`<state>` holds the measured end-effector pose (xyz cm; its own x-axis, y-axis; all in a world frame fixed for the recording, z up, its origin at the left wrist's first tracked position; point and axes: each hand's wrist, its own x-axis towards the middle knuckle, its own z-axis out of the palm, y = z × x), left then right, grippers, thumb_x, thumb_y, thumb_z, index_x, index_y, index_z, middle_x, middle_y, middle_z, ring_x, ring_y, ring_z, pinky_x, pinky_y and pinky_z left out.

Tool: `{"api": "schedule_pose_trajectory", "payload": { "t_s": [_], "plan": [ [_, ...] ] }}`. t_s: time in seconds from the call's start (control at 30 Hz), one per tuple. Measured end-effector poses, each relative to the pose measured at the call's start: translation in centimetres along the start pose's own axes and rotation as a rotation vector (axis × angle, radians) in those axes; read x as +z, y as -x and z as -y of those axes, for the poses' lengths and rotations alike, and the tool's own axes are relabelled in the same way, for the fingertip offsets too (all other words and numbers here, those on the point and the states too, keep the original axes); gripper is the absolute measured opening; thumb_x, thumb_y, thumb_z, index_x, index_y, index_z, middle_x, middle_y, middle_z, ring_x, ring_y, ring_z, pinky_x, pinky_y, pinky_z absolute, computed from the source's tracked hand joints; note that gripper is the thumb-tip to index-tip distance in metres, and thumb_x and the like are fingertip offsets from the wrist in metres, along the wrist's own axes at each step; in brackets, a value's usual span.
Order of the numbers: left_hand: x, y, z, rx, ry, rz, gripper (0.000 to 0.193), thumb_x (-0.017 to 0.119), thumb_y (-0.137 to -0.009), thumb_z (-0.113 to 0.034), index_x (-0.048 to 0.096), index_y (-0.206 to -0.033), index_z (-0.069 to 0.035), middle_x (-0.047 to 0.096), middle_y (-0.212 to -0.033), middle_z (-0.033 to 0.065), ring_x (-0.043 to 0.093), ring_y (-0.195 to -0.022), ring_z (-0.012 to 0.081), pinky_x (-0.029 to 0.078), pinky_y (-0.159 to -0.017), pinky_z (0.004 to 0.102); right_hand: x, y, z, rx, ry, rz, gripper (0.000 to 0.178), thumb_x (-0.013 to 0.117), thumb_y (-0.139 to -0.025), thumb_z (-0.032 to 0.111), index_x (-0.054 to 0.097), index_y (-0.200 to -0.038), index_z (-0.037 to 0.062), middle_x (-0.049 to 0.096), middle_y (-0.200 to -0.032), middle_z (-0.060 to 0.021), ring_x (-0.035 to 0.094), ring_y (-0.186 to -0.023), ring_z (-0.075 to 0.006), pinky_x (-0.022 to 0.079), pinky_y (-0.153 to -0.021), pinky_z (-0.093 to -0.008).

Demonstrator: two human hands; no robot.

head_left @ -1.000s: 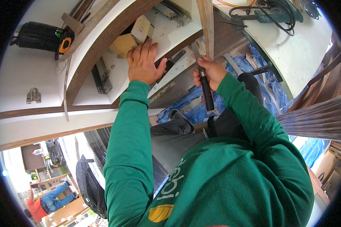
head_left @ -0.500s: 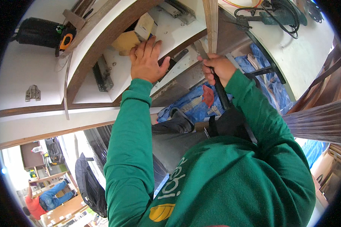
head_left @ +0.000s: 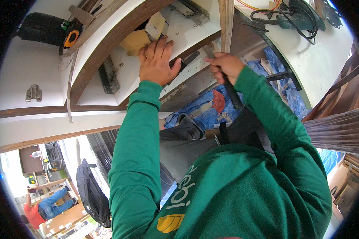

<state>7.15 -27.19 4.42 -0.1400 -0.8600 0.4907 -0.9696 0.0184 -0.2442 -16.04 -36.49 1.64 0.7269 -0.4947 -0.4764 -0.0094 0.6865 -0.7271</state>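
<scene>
My left hand [head_left: 157, 63] lies with fingers spread on the white, brown-edged cabinet piece [head_left: 123, 34]. Its fingertips are beside a yellowish block [head_left: 134, 43] and a small open carton [head_left: 155, 26]. A dark strip-like part shows partly under the thumb. To the right, my right hand [head_left: 226, 67] is closed round a long black-handled tool [head_left: 232, 93]. The handle points down toward me, and a metal shank runs up beyond the fingers. The tool's far end is blurred, so its exact kind is unclear.
Metal drawer slides [head_left: 109, 75] lie inside the cabinet piece. A hinge [head_left: 34, 93] and tape measure [head_left: 71, 40] are at left. A corded power tool [head_left: 295, 20] rests on the right-hand white panel. Blue sheeting [head_left: 207, 105] lies below. Another person [head_left: 48, 209] is at lower left.
My right hand and the black-handled tool have shifted slightly left and up. My left hand stays on the cabinet piece. The view has shifted a little.
</scene>
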Motion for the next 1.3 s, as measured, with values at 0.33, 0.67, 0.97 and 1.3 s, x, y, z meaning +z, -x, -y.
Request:
{"api": "schedule_pose_trajectory", "payload": {
  "t_s": [0.33, 0.67, 0.97, 1.3],
  "plan": [
    [-0.1, 0.0, 0.0, -0.016, 0.006, 0.013, 0.06, 0.066, -0.079, -0.046, 0.057, -0.13, -0.015, 0.05, -0.14, 0.0054, 0.044, -0.126, 0.0265, 0.027, -0.109, 0.0512, -1.9, 0.9, 0.0, 0.051, -0.019, 0.063, 0.012, 0.053, -0.098, 0.016, 0.05, -0.106, 0.0074, 0.044, -0.064, -0.0005, 0.041, -0.046, -0.013, 0.032, -0.039, -0.0298],
    [-0.3, 0.1, 0.4, -0.008, 0.038, -0.002, 0.05, 0.056, -0.089, -0.041, 0.055, -0.132, -0.015, 0.051, -0.139, 0.0068, 0.045, -0.126, 0.0301, 0.028, -0.108, 0.0531, 0.9, -2.0, -1.0, 0.041, 0.011, 0.111, 0.016, 0.049, -0.098, 0.013, 0.05, -0.112, 0.0046, 0.044, -0.066, -0.0015, 0.041, -0.047, -0.014, 0.033, -0.04, -0.0324],
    [0.3, 0.2, 0.3, -0.003, 0.038, -0.008, 0.046, 0.054, -0.092, -0.039, 0.055, -0.131, -0.014, 0.051, -0.14, 0.007, 0.046, -0.125, 0.0305, 0.028, -0.108, 0.0533, 3.6, -4.2, -2.0, 0.019, 0.134, 0.114, 0.011, 0.048, -0.098, 0.014, 0.049, -0.105, 0.0057, 0.046, -0.066, -0.0034, 0.044, -0.048, -0.0159, 0.037, -0.04, -0.0339],
    [-0.6, 0.5, 0.3, 0.0, 0.06, -0.016, 0.044, 0.055, -0.09, -0.034, 0.055, -0.129, -0.013, 0.049, -0.142, 0.007, 0.043, -0.13, 0.028, 0.026, -0.11, 0.0525, -4.1, 3.5, -6.2, 0.054, 0.199, 0.059, 0.02, 0.055, -0.098, 0.02, 0.051, -0.105, 0.0011, 0.051, -0.062, -0.0068, 0.048, -0.04, -0.0202, 0.038, -0.037, -0.0325]
  ]
}}
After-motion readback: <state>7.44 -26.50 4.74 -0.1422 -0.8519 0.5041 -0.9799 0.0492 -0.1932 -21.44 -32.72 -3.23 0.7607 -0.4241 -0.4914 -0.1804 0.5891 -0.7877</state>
